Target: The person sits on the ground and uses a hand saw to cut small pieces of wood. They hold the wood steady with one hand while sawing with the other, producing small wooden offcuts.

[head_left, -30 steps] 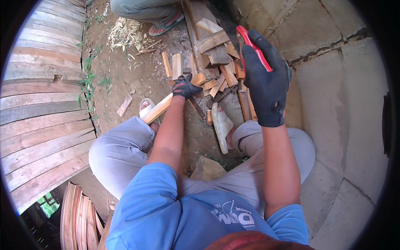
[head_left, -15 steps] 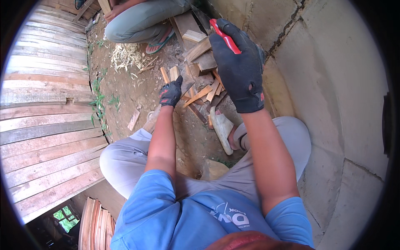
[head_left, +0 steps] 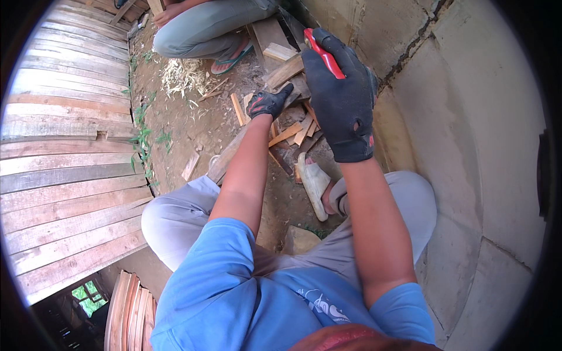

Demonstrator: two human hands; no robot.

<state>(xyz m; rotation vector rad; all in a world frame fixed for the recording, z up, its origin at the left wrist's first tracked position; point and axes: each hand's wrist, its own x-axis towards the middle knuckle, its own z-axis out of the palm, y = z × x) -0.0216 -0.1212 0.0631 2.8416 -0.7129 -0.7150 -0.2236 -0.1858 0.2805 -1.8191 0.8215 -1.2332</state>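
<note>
My right hand [head_left: 342,99], in a black glove, is closed around a red handle [head_left: 326,55] and raised at the upper right, near the wall. The rest of that tool is hidden by the glove, so its kind does not show. My left hand [head_left: 268,104], also gloved in black, is lower down over the heap of wood. Its thumb stretches out to the right, apart from the fingers, which are partly hidden; I see nothing held. Just beyond it is a squared wooden block [head_left: 285,71]. A thin wood strip [head_left: 238,109] lies on its left.
Several wood offcuts [head_left: 290,133] lie between my hands and my sandalled foot [head_left: 314,182]. A crouching person [head_left: 213,29] is at the top, beside pale wood shavings [head_left: 184,76]. A plank wall [head_left: 70,140] runs along the left, a cracked concrete wall [head_left: 456,117] along the right.
My left hand has moved right and slightly up, away from the thin strip and toward the block. My right hand still grips the red handle at nearly the same place; the view has shifted slightly.
</note>
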